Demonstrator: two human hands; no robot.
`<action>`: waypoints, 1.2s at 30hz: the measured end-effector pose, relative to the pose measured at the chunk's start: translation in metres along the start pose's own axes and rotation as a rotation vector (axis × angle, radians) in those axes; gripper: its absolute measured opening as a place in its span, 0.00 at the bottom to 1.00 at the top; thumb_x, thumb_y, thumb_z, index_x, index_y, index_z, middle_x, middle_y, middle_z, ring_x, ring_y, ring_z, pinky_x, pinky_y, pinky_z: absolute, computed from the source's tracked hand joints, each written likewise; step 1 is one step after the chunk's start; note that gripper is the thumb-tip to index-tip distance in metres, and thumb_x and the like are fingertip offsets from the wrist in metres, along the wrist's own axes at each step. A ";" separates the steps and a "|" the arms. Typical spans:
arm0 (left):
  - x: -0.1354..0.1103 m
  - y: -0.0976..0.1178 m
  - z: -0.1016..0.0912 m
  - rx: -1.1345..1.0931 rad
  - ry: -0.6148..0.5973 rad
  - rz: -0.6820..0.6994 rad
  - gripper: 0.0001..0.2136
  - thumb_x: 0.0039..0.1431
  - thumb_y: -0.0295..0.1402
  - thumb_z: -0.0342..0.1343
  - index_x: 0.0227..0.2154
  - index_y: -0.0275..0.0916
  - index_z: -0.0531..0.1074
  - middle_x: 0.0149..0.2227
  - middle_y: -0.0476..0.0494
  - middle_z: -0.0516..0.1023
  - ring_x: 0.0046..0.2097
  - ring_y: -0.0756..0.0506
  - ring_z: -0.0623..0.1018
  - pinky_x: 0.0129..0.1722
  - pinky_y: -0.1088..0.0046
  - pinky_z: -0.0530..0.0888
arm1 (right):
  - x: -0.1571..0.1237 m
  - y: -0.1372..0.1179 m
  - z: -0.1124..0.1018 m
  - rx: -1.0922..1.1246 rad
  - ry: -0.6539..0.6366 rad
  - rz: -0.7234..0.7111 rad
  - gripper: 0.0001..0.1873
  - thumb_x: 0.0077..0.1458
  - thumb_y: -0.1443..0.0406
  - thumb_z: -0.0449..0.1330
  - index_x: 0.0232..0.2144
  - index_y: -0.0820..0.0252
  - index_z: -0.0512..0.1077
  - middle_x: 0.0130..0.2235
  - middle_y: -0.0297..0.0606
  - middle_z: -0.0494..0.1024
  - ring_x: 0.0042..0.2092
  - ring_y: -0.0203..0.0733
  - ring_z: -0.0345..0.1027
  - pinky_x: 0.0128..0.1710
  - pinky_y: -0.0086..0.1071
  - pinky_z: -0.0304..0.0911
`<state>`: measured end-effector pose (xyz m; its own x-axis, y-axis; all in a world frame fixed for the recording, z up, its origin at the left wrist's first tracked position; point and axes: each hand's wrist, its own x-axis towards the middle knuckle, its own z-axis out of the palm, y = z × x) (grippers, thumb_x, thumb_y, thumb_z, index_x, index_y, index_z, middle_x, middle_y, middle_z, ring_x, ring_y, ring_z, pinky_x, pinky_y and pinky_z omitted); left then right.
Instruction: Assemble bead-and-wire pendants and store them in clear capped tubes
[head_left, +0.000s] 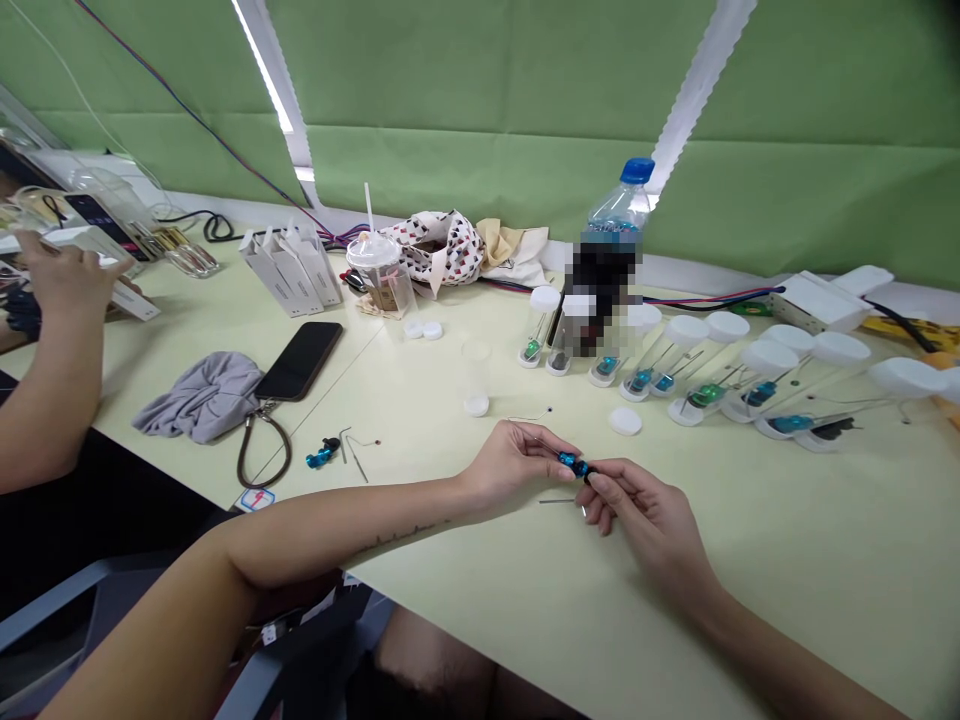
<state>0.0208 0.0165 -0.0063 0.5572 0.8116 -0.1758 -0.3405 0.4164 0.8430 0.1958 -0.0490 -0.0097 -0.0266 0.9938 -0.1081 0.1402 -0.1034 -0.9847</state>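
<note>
Between my two hands, over the table, is a small blue-and-black metal part [573, 463]. My left hand [514, 465] pinches its blue end between thumb and fingers. At its black end the fingertips of my right hand [641, 510] are closed on it. A thin metal piece lies on the table [465, 560] beside my right fingers; its kind is unclear. Left of my left hand lies a similar blue-and-black part [322, 455], with an L-shaped hex key [345, 446] and a thin wire piece near it. Behind my hands are a clear tube [475, 380] and a white cap [625, 421].
Several clear capped tubes [705, 375] holding blue or green parts stand at right. Behind them is a blue-capped bottle [619, 215]. Toward the left are a phone [300, 360], grey cloth [199, 395], lidded cup [381, 272] and white boxes [291, 268]. Another person's hand [71, 275] works far left.
</note>
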 end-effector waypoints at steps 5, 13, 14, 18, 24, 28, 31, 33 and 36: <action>0.000 0.001 -0.001 0.024 0.015 0.019 0.16 0.36 0.31 0.71 0.30 0.31 0.78 0.32 0.40 0.80 0.35 0.46 0.79 0.42 0.64 0.74 | 0.001 -0.002 0.001 0.006 0.003 -0.005 0.20 0.58 0.51 0.57 0.42 0.60 0.71 0.28 0.38 0.76 0.26 0.37 0.67 0.24 0.31 0.65; 0.000 0.003 0.001 0.039 0.039 0.016 0.16 0.34 0.31 0.72 0.30 0.30 0.78 0.31 0.40 0.80 0.34 0.46 0.79 0.43 0.63 0.74 | 0.001 0.003 0.002 0.028 0.077 -0.014 0.19 0.52 0.52 0.64 0.38 0.59 0.68 0.26 0.35 0.73 0.26 0.38 0.68 0.22 0.31 0.64; 0.000 0.002 0.000 0.034 0.036 0.015 0.16 0.34 0.31 0.72 0.30 0.30 0.78 0.31 0.40 0.80 0.34 0.46 0.79 0.43 0.63 0.74 | 0.000 0.002 0.002 0.024 0.069 -0.015 0.18 0.53 0.52 0.63 0.38 0.59 0.69 0.25 0.35 0.73 0.25 0.37 0.67 0.22 0.31 0.64; 0.000 0.000 -0.001 0.021 0.024 0.012 0.16 0.35 0.30 0.72 0.30 0.31 0.78 0.31 0.40 0.80 0.34 0.46 0.79 0.43 0.64 0.73 | -0.001 0.000 0.001 0.008 0.032 -0.006 0.18 0.55 0.51 0.61 0.36 0.59 0.70 0.26 0.36 0.75 0.26 0.37 0.66 0.23 0.31 0.64; 0.000 0.001 0.001 0.019 0.007 0.008 0.16 0.34 0.31 0.72 0.29 0.31 0.78 0.30 0.41 0.80 0.33 0.47 0.78 0.41 0.64 0.74 | 0.001 -0.001 -0.001 -0.036 -0.008 -0.002 0.20 0.57 0.48 0.57 0.34 0.59 0.72 0.26 0.38 0.76 0.26 0.37 0.66 0.24 0.31 0.64; -0.001 0.001 0.001 0.027 0.011 0.004 0.16 0.34 0.31 0.71 0.29 0.30 0.78 0.30 0.41 0.80 0.33 0.47 0.78 0.41 0.65 0.74 | 0.002 0.000 -0.001 -0.045 -0.021 0.007 0.22 0.58 0.47 0.54 0.33 0.60 0.73 0.26 0.38 0.76 0.26 0.37 0.66 0.24 0.31 0.64; -0.001 0.001 0.000 0.035 0.023 0.013 0.16 0.34 0.31 0.72 0.30 0.31 0.78 0.31 0.40 0.80 0.33 0.47 0.78 0.42 0.65 0.73 | 0.002 0.000 0.000 -0.035 -0.028 0.014 0.22 0.59 0.48 0.54 0.34 0.60 0.72 0.27 0.38 0.75 0.26 0.37 0.66 0.24 0.31 0.64; -0.001 0.002 0.000 0.033 0.033 0.023 0.16 0.35 0.31 0.72 0.30 0.31 0.78 0.32 0.40 0.81 0.34 0.46 0.78 0.43 0.64 0.73 | 0.002 0.000 0.000 -0.014 -0.025 0.020 0.20 0.58 0.49 0.55 0.38 0.60 0.71 0.27 0.37 0.75 0.26 0.37 0.66 0.23 0.31 0.64; -0.001 0.003 0.001 0.031 0.037 0.029 0.16 0.35 0.31 0.72 0.30 0.31 0.78 0.33 0.39 0.81 0.35 0.46 0.79 0.43 0.63 0.73 | 0.002 0.001 0.001 0.024 0.013 0.020 0.20 0.55 0.52 0.61 0.44 0.58 0.67 0.26 0.33 0.74 0.25 0.37 0.67 0.22 0.30 0.63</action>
<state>0.0197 0.0167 -0.0032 0.5191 0.8377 -0.1695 -0.3317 0.3802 0.8633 0.1947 -0.0468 -0.0109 -0.0112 0.9920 -0.1260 0.1171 -0.1238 -0.9854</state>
